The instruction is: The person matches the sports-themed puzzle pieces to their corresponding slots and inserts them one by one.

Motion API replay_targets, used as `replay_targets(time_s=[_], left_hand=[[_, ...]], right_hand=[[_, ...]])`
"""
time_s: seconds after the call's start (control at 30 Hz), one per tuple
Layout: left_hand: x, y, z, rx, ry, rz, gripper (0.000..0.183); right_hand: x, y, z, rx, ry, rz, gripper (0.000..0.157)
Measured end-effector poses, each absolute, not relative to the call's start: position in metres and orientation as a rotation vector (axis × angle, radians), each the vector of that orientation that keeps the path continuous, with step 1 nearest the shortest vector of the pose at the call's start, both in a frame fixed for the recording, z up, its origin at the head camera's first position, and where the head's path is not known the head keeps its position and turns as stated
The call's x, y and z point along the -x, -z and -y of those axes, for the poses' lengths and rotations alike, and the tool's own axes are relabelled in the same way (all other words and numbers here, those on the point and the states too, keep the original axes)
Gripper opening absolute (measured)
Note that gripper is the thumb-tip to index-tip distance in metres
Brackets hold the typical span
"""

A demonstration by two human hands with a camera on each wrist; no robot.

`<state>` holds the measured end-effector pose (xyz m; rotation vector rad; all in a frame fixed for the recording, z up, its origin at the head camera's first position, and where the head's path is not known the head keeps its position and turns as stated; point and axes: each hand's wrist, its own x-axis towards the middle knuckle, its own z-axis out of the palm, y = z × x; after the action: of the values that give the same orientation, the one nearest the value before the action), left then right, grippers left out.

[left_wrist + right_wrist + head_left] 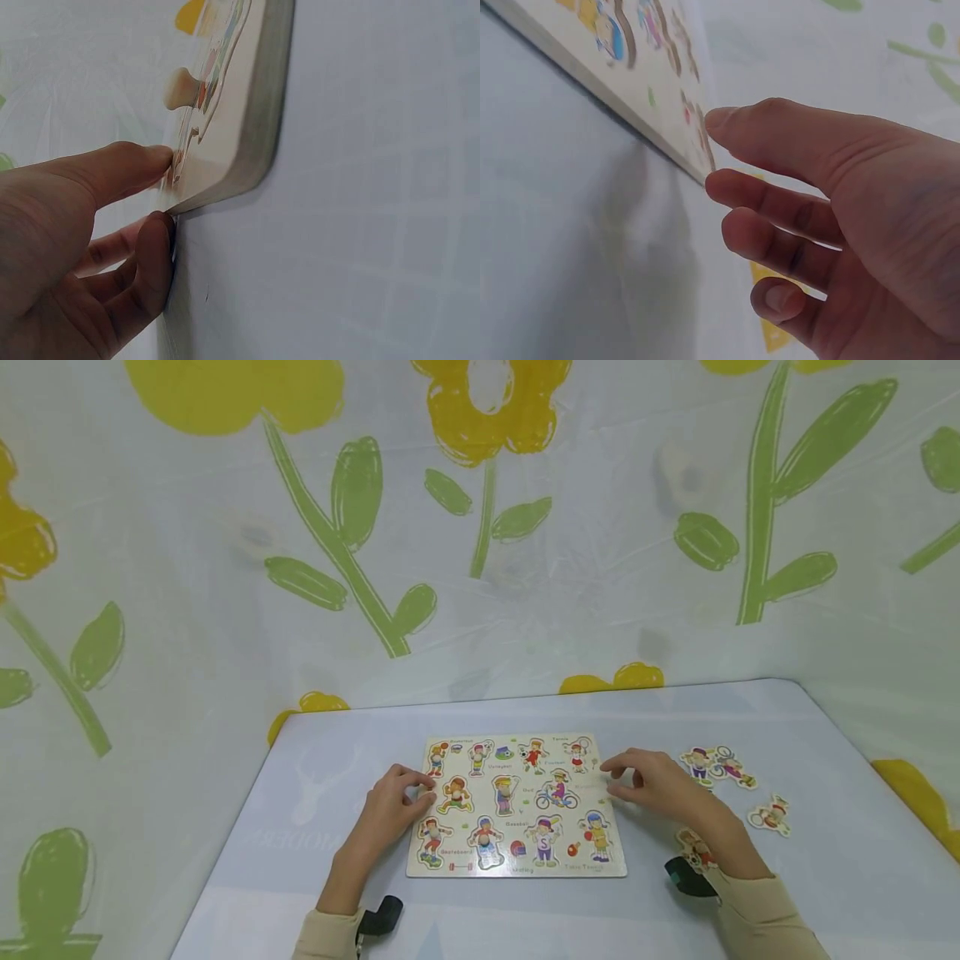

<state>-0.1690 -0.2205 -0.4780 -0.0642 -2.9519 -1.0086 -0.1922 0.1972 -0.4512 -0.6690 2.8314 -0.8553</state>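
Puzzle board (217, 146) cut off in 2 wrist views, 1 loose piece (692, 846) partly behind the right forearm (729, 842)

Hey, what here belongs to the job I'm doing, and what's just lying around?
Job:
figure puzzle board
left hand, at its left edge
right hand, near its right edge
loose figure pieces, probably

Just around:
flower-print curtain
black wrist cameras
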Motion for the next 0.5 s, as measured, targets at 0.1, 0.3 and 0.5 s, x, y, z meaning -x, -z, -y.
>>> replay_targets(time_s=[0.1, 0.3, 0.5], left_hand=[[0.169, 0.477, 0.220, 0.061, 1.014, 2.955, 0.021], [0.169, 0.476, 0.220, 0.049, 1.001, 2.963, 0.022], [0.169, 0.477, 0.220, 0.047, 0.995, 2.964, 0.022]], right_hand=[[0.193, 0.449, -0.209, 0.629, 0.845, -2.859, 0.031], [0.196, 0.448, -0.230, 0.539, 0.839, -2.905, 0.033], [0.196, 0.448, -0.252, 0.429, 0.819, -2.923, 0.033]])
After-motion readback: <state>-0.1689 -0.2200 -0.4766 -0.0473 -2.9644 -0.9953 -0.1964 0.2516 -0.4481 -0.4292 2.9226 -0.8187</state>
